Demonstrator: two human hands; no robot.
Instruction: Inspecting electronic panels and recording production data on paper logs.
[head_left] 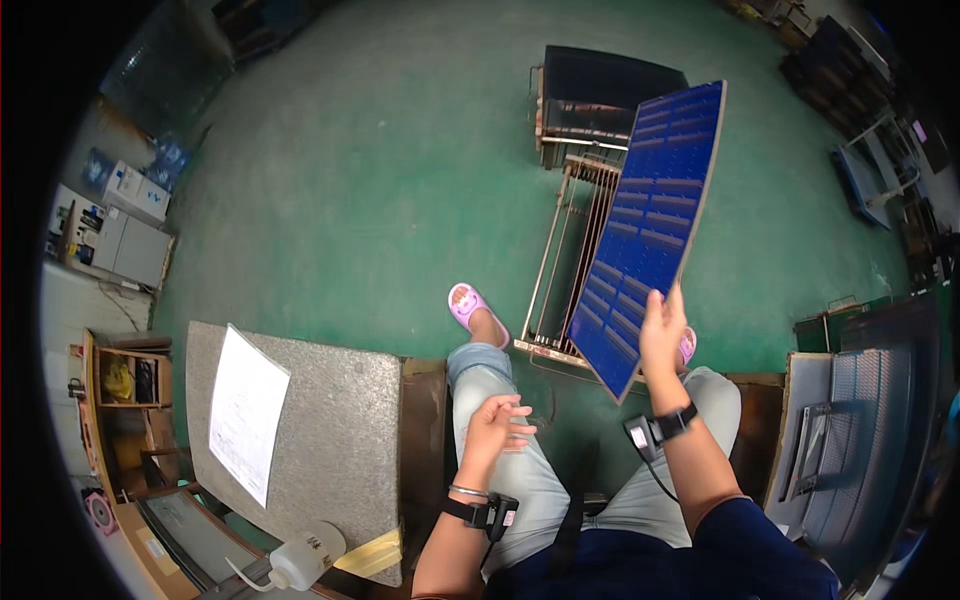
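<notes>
A tall dark-blue panel with rows of pale slots and small holes [655,200] stands tilted in front of me on the right. My right hand [662,335] grips its right edge near the lower end, thumb on the blue face. Behind and below the panel is a rusty metal rack with thin parallel bars [562,255]; whether the panel touches it I cannot tell. My left hand [497,427] hovers over my left thigh, fingers apart and holding nothing. Both wrists carry black straps with small devices.
At left, a grey speckled table [330,430] bears a printed paper sheet [245,410] and a white squeeze bottle [308,556]. A stand of dark panels [610,85] is beyond the rack. Grey perforated trays [865,430] sit at right, a wheeled cart [868,180] farther off.
</notes>
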